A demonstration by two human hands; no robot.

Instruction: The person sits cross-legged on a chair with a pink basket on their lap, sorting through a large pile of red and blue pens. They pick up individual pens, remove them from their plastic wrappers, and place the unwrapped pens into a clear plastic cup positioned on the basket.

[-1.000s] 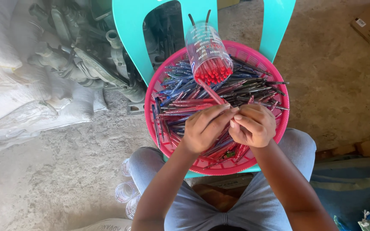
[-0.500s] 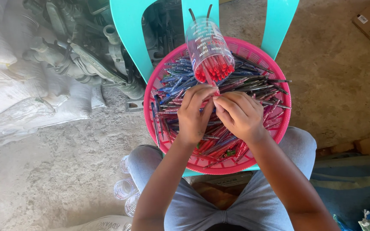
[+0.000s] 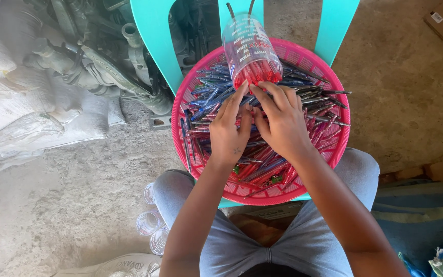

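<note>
Grey-clad knees [image 3: 355,174] are seen nearest, under the pink basket [image 3: 334,149]. The left hand [image 3: 230,134] and right hand [image 3: 283,120] are laid side by side on the red and blue pens [image 3: 319,110] heaped in the basket; whether a pen is pinched cannot be told. Just beyond the fingertips, a clear pen jar [image 3: 249,48] is tilted on the heap. A turquoise chair [image 3: 152,38] is seen behind.

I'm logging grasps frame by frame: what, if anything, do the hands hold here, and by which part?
Cannot be told. The left hand and right hand lie fingers-down on the pens in the pink basket, hiding any grip.
</note>
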